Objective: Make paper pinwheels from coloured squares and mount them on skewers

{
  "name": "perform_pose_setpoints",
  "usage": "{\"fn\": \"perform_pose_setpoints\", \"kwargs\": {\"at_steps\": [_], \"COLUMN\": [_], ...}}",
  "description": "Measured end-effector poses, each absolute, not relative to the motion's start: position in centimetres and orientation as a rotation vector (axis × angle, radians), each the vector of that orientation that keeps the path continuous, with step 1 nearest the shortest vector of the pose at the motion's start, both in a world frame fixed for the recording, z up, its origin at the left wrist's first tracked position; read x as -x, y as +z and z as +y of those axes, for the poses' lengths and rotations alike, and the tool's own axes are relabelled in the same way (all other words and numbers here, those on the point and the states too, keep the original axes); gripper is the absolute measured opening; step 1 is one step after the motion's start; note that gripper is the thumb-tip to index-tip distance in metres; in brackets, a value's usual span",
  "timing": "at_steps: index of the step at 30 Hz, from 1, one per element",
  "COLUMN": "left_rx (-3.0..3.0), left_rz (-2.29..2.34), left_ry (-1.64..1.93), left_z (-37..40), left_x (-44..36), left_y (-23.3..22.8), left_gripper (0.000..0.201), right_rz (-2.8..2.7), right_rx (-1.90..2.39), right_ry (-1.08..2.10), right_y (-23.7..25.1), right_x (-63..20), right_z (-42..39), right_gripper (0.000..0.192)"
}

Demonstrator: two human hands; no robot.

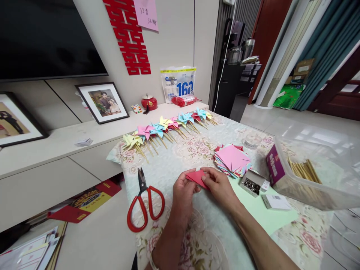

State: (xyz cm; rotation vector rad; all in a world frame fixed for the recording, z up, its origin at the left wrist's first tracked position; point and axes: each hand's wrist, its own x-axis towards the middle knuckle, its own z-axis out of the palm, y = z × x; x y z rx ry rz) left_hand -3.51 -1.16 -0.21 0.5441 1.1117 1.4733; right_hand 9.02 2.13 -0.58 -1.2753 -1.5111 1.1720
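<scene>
The left hand (184, 191) and the right hand (221, 185), nearest the camera, meet over the surface (174, 168), which is draped in a cream cloth printed with pink roses. Both hands grip one folded red paper piece (197, 177): the left fingers (189, 180) are curled and pinched on its left edge, the right fingers (209, 173) are bent over its upper right corner. The paper is thin, flat and roughly triangular, held just above the cloth between the two hands.

To the right stands a clear plastic tub (317, 165), rectangular with cloudy walls, which holds a bundle of thin wooden sticks (305, 170) and a purple carton (273, 165) against its near wall. Along the far edge of the surface lies a row of finished paper pinwheels (165, 129) in yellow, pink and blue, each on a wooden stick. Just beyond the right hand sits a fanned stack of square paper sheets (232, 159), pink on top. Left of the hands lie steel scissors (144, 204) with looped red handles, closed. Near the right wrist, a small open cardboard box (251, 183) holds dark metal pins. Beside it lies a small flat white box (275, 201) on a pale green sheet (264, 213).
</scene>
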Motion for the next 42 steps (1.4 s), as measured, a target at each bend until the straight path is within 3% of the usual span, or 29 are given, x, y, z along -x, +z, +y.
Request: {"fn": "perform_pose_setpoints", "kwargs": {"at_steps": [10, 17, 27, 35, 42], "left_rx": [-0.609, -0.598, -0.69, -0.672, -0.734], "left_rz": [1.251, 1.367, 1.302, 1.161, 1.153], "left_ry": [1.528, 1.596, 1.492, 1.478, 1.454], "left_z": [-0.8, -0.8, -1.0, -1.7, -1.5], "left_x": [3.4, 3.9, 3.6, 3.8, 3.5], "left_y": [-0.6, -0.6, -0.7, 0.1, 0.1], "left_gripper": [0.027, 0.018, 0.021, 0.042, 0.045], "right_rz": [-1.772, -1.856, -1.85, -1.666, -1.386], "right_rx": [1.246, 1.114, 1.147, 1.223, 1.173], "right_ry": [1.052, 1.091, 0.801, 0.963, 1.148], "right_y": [0.4, 0.4, -0.6, -0.2, 0.6], "right_x": [-9.3, -9.7, -9.5, -9.4, -9.3], "right_z": [1.5, 1.4, 1.9, 1.9, 2.0], "right_gripper": [0.047, 0.076, 0.046, 0.032, 0.026]}}
